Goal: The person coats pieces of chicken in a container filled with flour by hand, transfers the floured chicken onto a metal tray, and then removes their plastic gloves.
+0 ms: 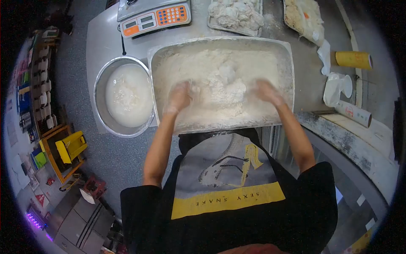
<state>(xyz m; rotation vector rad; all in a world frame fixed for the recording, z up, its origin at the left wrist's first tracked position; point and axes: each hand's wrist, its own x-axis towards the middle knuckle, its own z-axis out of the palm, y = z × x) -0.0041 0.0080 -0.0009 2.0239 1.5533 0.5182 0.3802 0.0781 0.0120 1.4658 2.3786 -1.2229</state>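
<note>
Through the head camera I see both bare hands working inside a big rectangular tub (pixel 228 128), which stands on a metal table (pixel 101 38). In the tub lies a pale powder, and its clumpy mound (pixel 230 92) is near the middle, between my two hands. The left hand (pixel 181 96) is at the left part of the tub, with the fingers blurred by motion. It looks curled, but I cannot tell if it is closed on some powder or loose. The right hand (pixel 267 91) is at the other side of the mound and points toward it; it is blurred too, so I cannot say if it grasps anything. White dust covers both hands.

Just beside the tub, on the left, is a round metal bowl (pixel 98 91). It contains a whitish, cloudy liquid (pixel 129 95) with some paler bits near the middle. Beyond the bowl I see a digital scale (pixel 156 19) with orange panels and many small buttons. Past the far edge of the tub there is a tray (pixel 232 32) holding rough white lumps (pixel 237 15). More to the right lies a pale, lumpy mass (pixel 304 21), partly under a clear cover. At the right side I notice a yellow roll (pixel 353 60) and, nearer to me, a white printed roll (pixel 355 113).
</note>
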